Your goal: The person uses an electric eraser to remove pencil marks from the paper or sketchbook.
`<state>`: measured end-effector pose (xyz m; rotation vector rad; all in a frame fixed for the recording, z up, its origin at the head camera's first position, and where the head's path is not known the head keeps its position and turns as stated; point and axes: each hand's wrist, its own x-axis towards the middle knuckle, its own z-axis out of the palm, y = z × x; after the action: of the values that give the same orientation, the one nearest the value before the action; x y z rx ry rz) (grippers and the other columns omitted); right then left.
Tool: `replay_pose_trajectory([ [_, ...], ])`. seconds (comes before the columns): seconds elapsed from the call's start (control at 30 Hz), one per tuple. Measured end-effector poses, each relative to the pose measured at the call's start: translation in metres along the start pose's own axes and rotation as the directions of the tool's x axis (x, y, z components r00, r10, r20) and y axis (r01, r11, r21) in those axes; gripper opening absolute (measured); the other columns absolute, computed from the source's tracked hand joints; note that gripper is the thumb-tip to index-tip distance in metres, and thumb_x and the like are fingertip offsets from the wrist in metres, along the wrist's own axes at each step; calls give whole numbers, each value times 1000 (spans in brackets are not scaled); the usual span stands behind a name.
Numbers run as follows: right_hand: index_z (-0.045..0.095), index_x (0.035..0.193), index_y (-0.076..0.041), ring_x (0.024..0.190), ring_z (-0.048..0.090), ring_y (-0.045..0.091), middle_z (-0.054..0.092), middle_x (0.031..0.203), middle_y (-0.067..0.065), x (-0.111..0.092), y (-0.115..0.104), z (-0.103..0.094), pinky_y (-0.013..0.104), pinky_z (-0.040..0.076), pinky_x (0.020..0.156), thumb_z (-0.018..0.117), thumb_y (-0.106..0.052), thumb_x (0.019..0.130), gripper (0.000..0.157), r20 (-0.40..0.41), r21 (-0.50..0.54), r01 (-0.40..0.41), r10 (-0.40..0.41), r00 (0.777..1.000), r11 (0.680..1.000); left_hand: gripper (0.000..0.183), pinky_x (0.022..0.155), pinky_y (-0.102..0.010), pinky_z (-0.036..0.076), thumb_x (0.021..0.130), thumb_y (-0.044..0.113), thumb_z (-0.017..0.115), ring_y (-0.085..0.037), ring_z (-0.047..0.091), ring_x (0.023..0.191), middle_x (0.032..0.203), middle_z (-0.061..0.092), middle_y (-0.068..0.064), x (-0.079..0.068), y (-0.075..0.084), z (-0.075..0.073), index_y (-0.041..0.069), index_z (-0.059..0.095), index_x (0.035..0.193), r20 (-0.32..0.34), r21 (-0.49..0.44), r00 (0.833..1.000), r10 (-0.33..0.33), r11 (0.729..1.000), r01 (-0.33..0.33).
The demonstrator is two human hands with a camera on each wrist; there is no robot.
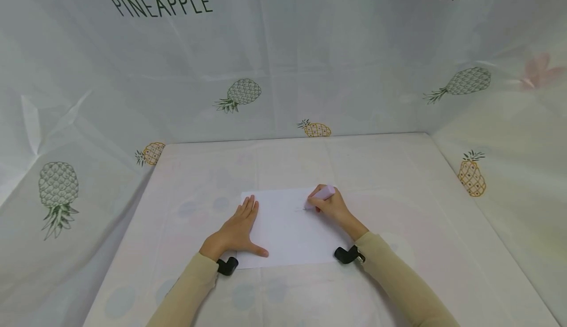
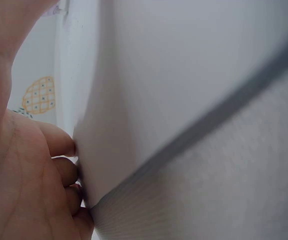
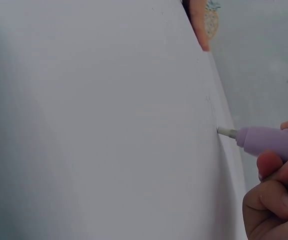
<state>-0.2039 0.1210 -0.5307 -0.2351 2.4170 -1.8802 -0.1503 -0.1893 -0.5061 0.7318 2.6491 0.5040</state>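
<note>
A white sheet of paper [image 1: 283,238] lies on the table. My left hand [image 1: 241,228] rests flat on its left side, fingers straight and thumb spread along the lower part. In the left wrist view, the palm and fingertips of that hand [image 2: 28,175] press against the sheet. My right hand [image 1: 332,206] pinches a thick, light-purple pen-shaped tool [image 1: 325,192] over the upper right of the paper. Its narrow pale tip [image 3: 226,132] touches the sheet in the right wrist view. Faint small marks [image 3: 208,100] show on the paper near that tip.
A pale cloth with faint coloured dots covers the table [image 1: 212,169]. Behind and beside it hangs a white curtain [image 1: 310,46] printed with pineapples. Black wrist cameras [image 1: 228,266] sit at both cuffs, over beige sleeves.
</note>
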Motion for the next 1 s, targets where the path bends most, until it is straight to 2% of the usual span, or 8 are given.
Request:
replay_pose_trajectory([
  [0.37,65,84,1,54,55,15,61,65,8,-5,-5,-1,25,47,51,72,-4,87,9,16,-38,10,-9,1000,999,141,121,-50,8,65,72,80,-36,-6,151,163,-4,-24,-1,-1,1,-6,8,156,3,-4,1000,0,1000,0],
  [0.8,64,82,4,52,53,14,59,59,6,-2,-1,-3,24,47,50,72,-1,87,10,4,-4,20,-20,1000,1000,141,120,-51,9,64,71,81,-37,-5,150,163,-4,-24,-1,-1,0,-7,8,156,-3,-5,1000,3,1000,-3],
  [0.9,65,83,5,52,53,15,60,59,9,-1,-3,-2,23,45,50,72,0,86,9,11,2,10,-10,1000,1000,141,120,-51,9,65,71,81,-37,-5,150,163,-4,-24,-1,0,0,-7,8,156,-6,-7,1000,2,1000,-2],
  [1.0,64,84,9,53,54,18,61,64,22,-5,-20,-1,25,47,51,71,2,87,10,34,7,5,-6,999,1000,140,121,-51,8,65,71,81,-37,-6,151,163,-4,-23,-1,0,1,-7,8,156,-6,-10,1000,0,1000,0],
])
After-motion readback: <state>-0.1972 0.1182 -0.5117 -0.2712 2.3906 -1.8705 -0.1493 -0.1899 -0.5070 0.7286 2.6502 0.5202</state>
